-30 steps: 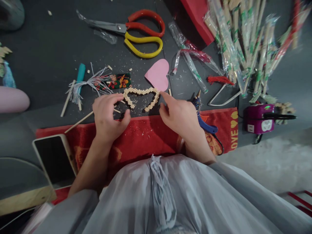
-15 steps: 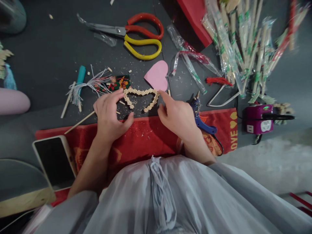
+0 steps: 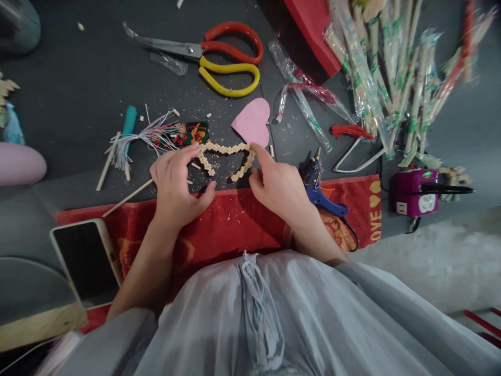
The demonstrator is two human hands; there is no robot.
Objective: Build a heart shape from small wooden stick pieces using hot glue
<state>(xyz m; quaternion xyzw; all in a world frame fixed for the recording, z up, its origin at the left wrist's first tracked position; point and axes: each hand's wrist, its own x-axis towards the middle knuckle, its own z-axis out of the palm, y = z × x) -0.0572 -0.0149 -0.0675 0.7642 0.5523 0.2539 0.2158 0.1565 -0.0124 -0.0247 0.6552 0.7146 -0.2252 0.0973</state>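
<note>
An unclosed heart outline of small pale wooden stick pieces [image 3: 226, 150] lies on the dark table, with a gap at its lower point. My left hand [image 3: 176, 177] rests at its upper left, fingertips touching the outline and thumb spread away. On the opposite side, my right hand [image 3: 282, 188] has its index finger stretched onto the outline's upper right corner, the other fingers curled underneath. A pink paper heart [image 3: 252, 121] lies just beyond the outline. Close to my right hand is a blue hot glue gun [image 3: 323, 196].
Scissors [image 3: 230, 57] with red and yellow handles lie beyond. Wrapped sticks [image 3: 395, 78] are heaped at the upper right. A purple box [image 3: 417, 192] stands right of a red towel [image 3: 235, 219]; a phone [image 3: 86, 263] lies left. Several stick offcuts and crumbs surround my hands.
My right hand has shifted slightly left, its index fingertip moving a little further onto the outline's corner. My left hand and the outline look the same.
</note>
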